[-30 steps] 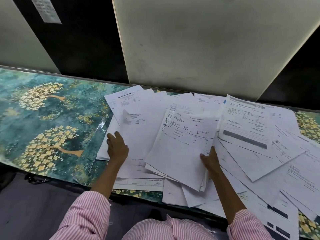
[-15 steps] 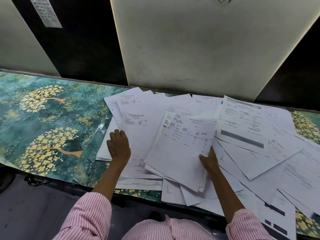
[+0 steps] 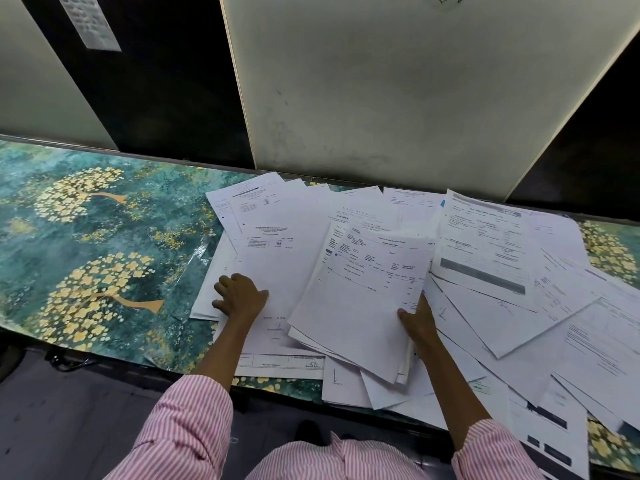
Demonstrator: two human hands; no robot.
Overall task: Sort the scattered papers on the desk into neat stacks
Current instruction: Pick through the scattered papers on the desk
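The left hand (image 3: pixel 240 296) lies palm down at about eight o'clock from the centre of the view, knuckles up and fingers curled lightly under, pressing flat on white printed paper; its bare forearm runs back toward six o'clock into a rolled pink-and-white striped cotton sleeve (image 3: pixel 187 427). The right hand (image 3: pixel 418 319) sits at about five o'clock, thumb on top and fingers tucked beneath the edge of a thick sheaf of white printed sheets (image 3: pixel 360 299), gripping it closed. Its forearm also stretches back toward six o'clock into a matching striped sleeve.
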